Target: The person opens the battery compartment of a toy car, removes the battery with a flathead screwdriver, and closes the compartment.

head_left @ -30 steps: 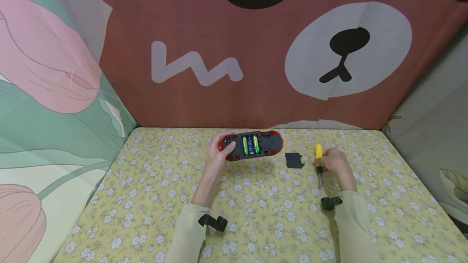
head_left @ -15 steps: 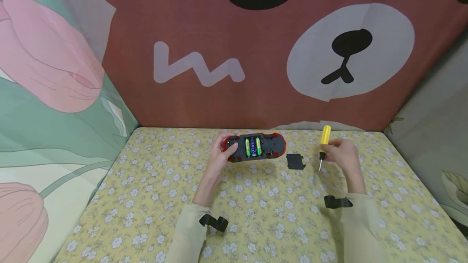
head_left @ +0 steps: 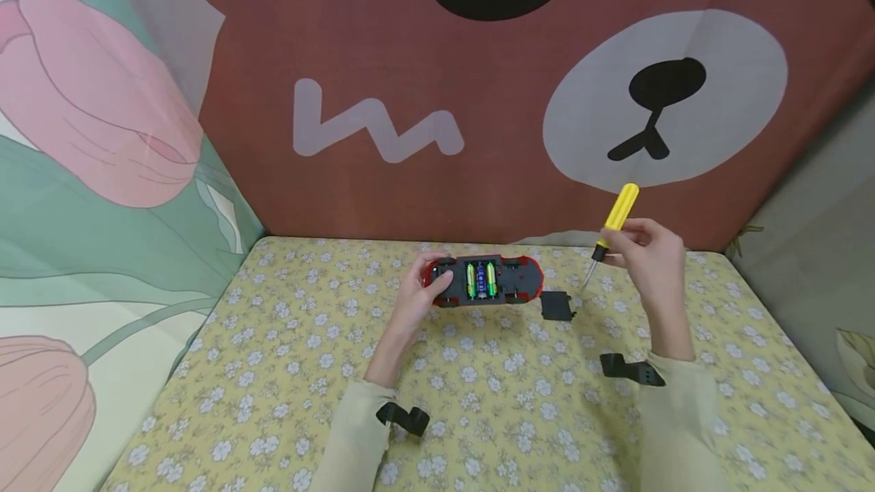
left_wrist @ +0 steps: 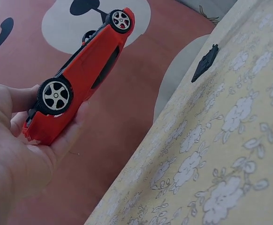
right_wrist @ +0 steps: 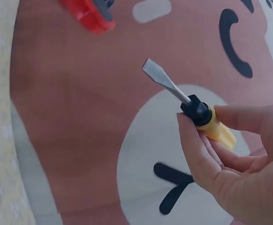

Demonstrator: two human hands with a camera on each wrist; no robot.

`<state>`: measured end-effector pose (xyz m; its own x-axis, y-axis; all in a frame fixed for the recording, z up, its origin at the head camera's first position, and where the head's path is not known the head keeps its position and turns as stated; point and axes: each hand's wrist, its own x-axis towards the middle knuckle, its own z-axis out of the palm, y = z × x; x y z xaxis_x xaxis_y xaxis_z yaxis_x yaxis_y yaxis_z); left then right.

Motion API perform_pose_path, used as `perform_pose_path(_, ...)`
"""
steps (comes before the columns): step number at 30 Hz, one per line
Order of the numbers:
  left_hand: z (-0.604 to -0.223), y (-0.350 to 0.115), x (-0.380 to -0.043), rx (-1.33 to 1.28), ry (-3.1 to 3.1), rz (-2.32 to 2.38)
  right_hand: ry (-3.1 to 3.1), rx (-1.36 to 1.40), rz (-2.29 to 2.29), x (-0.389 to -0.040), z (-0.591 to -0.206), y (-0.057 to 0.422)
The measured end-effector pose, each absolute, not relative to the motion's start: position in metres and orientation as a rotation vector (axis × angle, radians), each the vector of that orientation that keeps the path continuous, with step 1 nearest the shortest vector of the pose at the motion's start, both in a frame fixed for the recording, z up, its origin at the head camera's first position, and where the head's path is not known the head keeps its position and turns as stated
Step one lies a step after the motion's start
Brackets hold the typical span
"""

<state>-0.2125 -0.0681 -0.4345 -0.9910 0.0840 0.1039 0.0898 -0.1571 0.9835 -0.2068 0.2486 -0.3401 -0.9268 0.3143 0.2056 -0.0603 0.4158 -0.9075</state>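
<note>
My left hand (head_left: 415, 293) grips one end of a red toy car (head_left: 522, 279), its dark underside turned toward me. Several batteries (head_left: 481, 280), green and purple, sit in the uncovered compartment in its middle. In the left wrist view the car (left_wrist: 87, 68) is seen from its side, with the thumb and fingers of the hand (left_wrist: 19, 154) around one end. My right hand (head_left: 652, 264) pinches a yellow-handled screwdriver (head_left: 620, 207), raised above the table with its shaft slanting down and left. The right wrist view shows a flat blade on the screwdriver (right_wrist: 160, 75).
A black battery cover (head_left: 557, 306) lies on the floral tablecloth (head_left: 478, 401), just right of the car. Behind the table hangs a brown cloth (head_left: 383, 203) with a bear print. Another printed cloth (head_left: 123, 264) hangs at the left.
My right hand has lifted the screwdriver up off the table area, and its handle has tilted to the right. The left hand still holds the car in nearly the same place.
</note>
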Motion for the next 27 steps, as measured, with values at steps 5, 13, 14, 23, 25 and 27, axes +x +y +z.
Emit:
perform_pose_path(5, -0.436, -0.068, -0.213, -0.237, -2.059, -2.344, -2.202, -0.224, 1.616, -0.204, -0.325, 0.231)
perform_pose_path(13, -0.437, -0.066, -0.213, -0.328, -2.089, -2.297, -2.070, -0.113, 1.866, -0.201, -0.322, 0.211)
perform_pose_path(14, -0.437, -0.066, -0.213, -0.336, -2.090, -2.291, -2.059, -0.093, 1.881, -0.201, -0.323, 0.208)
perform_pose_path(23, -0.438, -0.066, -0.212, -0.349, -2.095, -2.265, -1.872, 0.059, 1.995, -0.199, -0.329, 0.181)
perform_pose_path(25, -0.438, -0.065, -0.212, -0.349, -2.086, -2.270, -1.888, 0.091, 1.973, -0.199, -0.331, 0.175)
perform_pose_path(27, -0.438, -0.065, -0.212, -0.345, -2.084, -2.273, -1.920, 0.112, 1.937, -0.200, -0.333, 0.170)
